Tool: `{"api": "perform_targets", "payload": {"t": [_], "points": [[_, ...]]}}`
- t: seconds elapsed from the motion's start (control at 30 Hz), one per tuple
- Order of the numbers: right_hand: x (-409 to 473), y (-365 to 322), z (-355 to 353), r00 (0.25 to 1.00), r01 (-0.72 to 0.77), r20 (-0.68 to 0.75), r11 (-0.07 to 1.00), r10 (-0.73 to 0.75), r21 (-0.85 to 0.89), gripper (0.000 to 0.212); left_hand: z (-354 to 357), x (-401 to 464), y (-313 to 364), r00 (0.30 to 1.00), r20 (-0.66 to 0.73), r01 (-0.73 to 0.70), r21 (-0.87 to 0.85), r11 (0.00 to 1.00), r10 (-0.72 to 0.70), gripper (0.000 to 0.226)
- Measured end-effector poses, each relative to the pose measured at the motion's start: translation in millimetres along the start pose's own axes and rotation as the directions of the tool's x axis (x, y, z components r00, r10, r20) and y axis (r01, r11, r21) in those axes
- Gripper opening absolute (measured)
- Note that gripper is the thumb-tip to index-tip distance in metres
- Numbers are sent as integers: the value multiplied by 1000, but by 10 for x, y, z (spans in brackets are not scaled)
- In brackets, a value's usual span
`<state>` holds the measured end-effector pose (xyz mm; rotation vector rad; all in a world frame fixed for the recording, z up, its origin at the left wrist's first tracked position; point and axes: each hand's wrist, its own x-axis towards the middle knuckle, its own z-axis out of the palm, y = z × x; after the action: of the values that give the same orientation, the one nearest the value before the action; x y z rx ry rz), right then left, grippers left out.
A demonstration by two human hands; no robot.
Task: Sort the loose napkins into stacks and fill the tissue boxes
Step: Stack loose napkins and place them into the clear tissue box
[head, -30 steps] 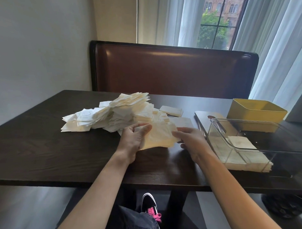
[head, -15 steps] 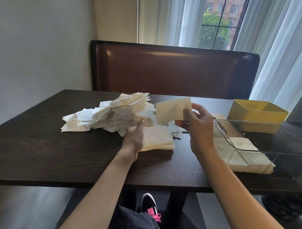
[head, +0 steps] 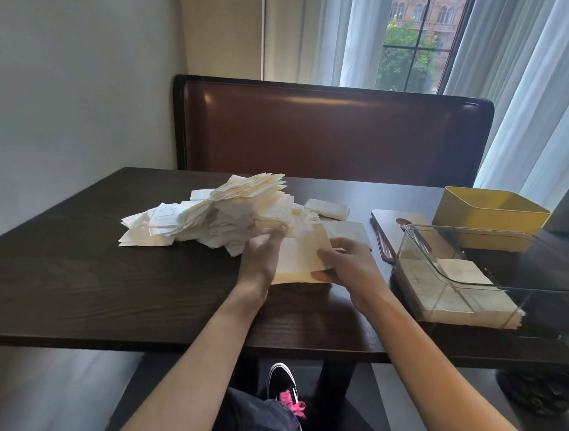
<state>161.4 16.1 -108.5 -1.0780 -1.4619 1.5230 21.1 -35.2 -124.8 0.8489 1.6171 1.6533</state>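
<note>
1. We see a dark wood bench (head: 85, 280).
2. On it, left of centre, lies a loose napkin pile (head: 212, 218).
3. Just before the pile sits a neat stack (head: 297, 263).
4. Behind lies a small stack (head: 327, 208).
5. At right stand a clear box (head: 472, 273) with napkins, a yellow box (head: 489, 218), and a board (head: 390, 224) with a spoon (head: 406, 225).

You are sitting in a restaurant or café booth; a padded brown leather seat back (head: 331, 130) faces you across the dark wooden bench (head: 85, 280); sheer curtains (head: 524, 87) frame a paned window (head: 422, 36); cutlery (head: 406, 233) lies near heaped napkins (head: 218, 214).
</note>
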Motion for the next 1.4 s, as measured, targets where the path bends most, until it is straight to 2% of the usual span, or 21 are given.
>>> {"api": "perform_targets", "payload": {"t": [0.07,0.13,0.17,0.3,0.37,0.43,0.53,0.63,0.73,0.8,0.97,1.07,1.2,1.27,1.4], "points": [[3,25,-30,998,54,-39,993,-58,-103,10,27,-17,-51,995,-14,-99,97,990,101,33],[38,57,-80,983,135,-84,959,-161,-251,28,28,-48,-72,981,-28,-192,79,978,194,24],[63,76,-111,981,155,-78,955,-180,-254,40,24,-62,-68,969,-34,-244,69,967,247,26],[100,97,-222,986,80,142,995,-88,57,61,28,-119,27,907,16,-422,11,907,421,27],[99,92,-277,966,95,230,991,-114,91,60,35,-133,73,891,79,-445,-44,894,447,27],[96,89,-309,948,143,273,986,-162,89,55,38,-137,86,882,114,-457,-23,889,457,30],[67,111,-339,947,231,226,973,-226,3,48,58,-141,77,895,144,-433,59,899,422,31],[51,135,-341,955,253,182,962,-232,-98,49,138,-144,42,940,118,-332,80,940,321,25],[22,145,-266,980,171,97,985,-172,24,59,284,-145,-12,972,-62,-225,21,974,226,25],[11,148,-173,989,143,6,983,-144,115,57,390,-140,-39,968,-177,-182,-22,983,175,27],[59,131,20,977,137,-183,976,-105,171,51,597,-149,27,963,-260,-108,-119,987,74,25],[135,127,52,955,121,-288,981,-74,150,42,574,-128,54,966,-249,-92,-83,992,69,23],[221,136,40,922,109,-380,992,-76,65,29,495,-122,11,972,-200,-122,22,992,124,6],[246,123,43,921,113,-379,993,-90,39,23,483,-122,-17,972,-177,-139,93,986,154,14],[235,104,48,917,107,-389,994,-93,16,26,483,-103,-44,963,-197,-156,158,975,186,26]]}}
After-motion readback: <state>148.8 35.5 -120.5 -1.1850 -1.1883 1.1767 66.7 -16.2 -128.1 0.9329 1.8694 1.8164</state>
